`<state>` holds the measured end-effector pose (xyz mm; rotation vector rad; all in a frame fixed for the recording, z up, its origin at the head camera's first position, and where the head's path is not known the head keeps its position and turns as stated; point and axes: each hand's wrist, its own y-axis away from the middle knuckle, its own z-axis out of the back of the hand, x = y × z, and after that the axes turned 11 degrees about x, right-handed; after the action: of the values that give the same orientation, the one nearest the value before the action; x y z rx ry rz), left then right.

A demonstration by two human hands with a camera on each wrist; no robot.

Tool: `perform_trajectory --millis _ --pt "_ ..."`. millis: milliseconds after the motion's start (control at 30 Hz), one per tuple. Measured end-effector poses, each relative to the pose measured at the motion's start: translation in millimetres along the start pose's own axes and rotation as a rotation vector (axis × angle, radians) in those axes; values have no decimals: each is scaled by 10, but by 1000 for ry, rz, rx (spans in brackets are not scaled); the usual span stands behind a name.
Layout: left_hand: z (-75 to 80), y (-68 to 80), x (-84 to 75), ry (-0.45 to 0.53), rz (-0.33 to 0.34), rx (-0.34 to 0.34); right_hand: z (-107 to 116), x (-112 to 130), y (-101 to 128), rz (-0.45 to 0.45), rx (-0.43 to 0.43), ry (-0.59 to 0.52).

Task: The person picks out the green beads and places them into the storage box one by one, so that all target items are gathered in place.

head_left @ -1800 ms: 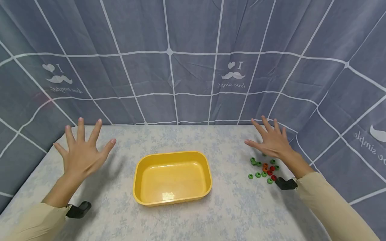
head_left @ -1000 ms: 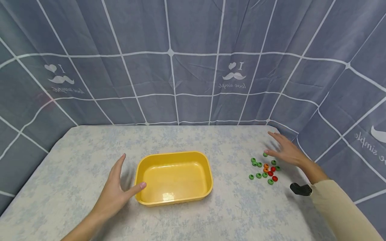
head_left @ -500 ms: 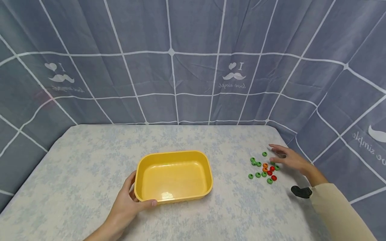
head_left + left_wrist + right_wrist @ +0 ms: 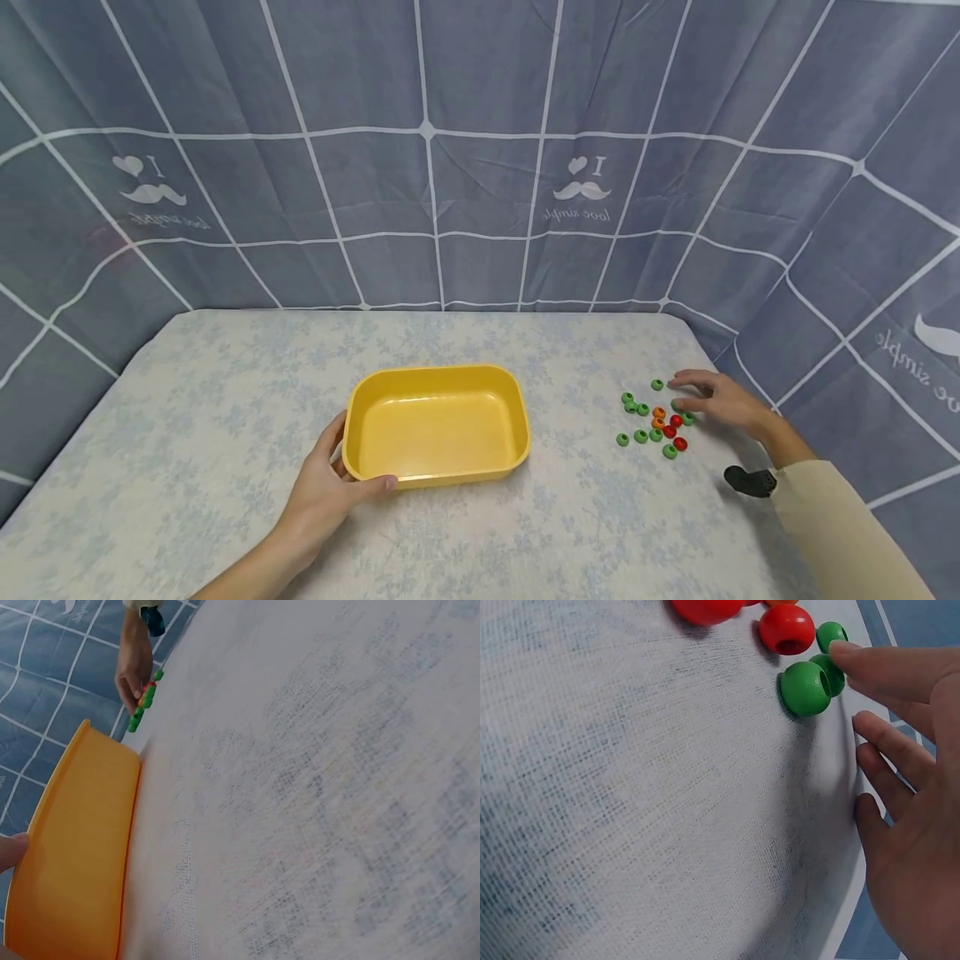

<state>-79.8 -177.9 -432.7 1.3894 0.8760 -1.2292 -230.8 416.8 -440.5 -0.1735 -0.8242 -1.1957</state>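
A yellow rectangular tray (image 4: 437, 481) with rounded corners stands mid-table, its inside bare. My left hand (image 4: 318, 500) grips it at the near left corner, thumb (image 4: 13, 850) on the rim and fingers around the left side, partly hidden by it. At the right, my right hand (image 4: 723, 402) is low over the table at the edge of a bead cluster, fingers loosely bent and spread. Its thumb tip overlaps the green beads (image 4: 806, 688) in the right wrist view. Red beads (image 4: 786, 630) and orange beads (image 4: 658, 423) lie just beside them.
A pale cloth with blue floral print covers the table (image 4: 255, 375). Behind and at the sides hangs a grey-blue curtain (image 4: 480, 183) with white grid lines. The loose green beads (image 4: 622, 439) spread toward the tray.
My left hand has come in from the left and taken hold of the tray, which has shifted slightly away and to the right. My right hand has lowered toward the beads.
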Motion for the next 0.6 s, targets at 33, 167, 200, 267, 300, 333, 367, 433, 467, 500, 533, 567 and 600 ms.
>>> perform_trajectory --millis 33,167,200,267,300,333,367,433,467,500,533,567,600 --pt "-3 -11 -4 7 -4 1 -6 -8 1 2 -3 -8" --pt "-6 -44 -10 7 -17 1 -30 -49 0 22 -17 -22" --pt "-6 -51 -10 12 -22 3 -34 -58 -3 26 -22 -25" --pt "-5 -61 -11 18 -30 5 -39 -68 -6 30 -28 -27" --pt "-5 -66 -11 22 -36 6 -39 -67 -8 31 -31 -24" --pt "-5 -73 -10 26 -40 6 -38 -64 -11 32 -34 -24" --pt "-6 -79 -10 31 -44 8 -36 -54 -12 33 -39 -19" --pt "-10 -88 -9 37 -49 6 -25 -18 -13 41 -49 -9" --pt "-13 -92 -8 40 -51 4 -18 5 -15 47 -54 -6" --pt "-16 -97 -8 44 -52 2 -9 32 -15 52 -59 2" --pt "-19 -99 -8 46 -52 1 1 60 -16 54 -63 6" --pt "-22 -102 -8 48 -53 -1 14 92 -16 61 -66 9" --pt "-24 -104 -8 49 -54 -2 28 120 -20 66 -67 8"
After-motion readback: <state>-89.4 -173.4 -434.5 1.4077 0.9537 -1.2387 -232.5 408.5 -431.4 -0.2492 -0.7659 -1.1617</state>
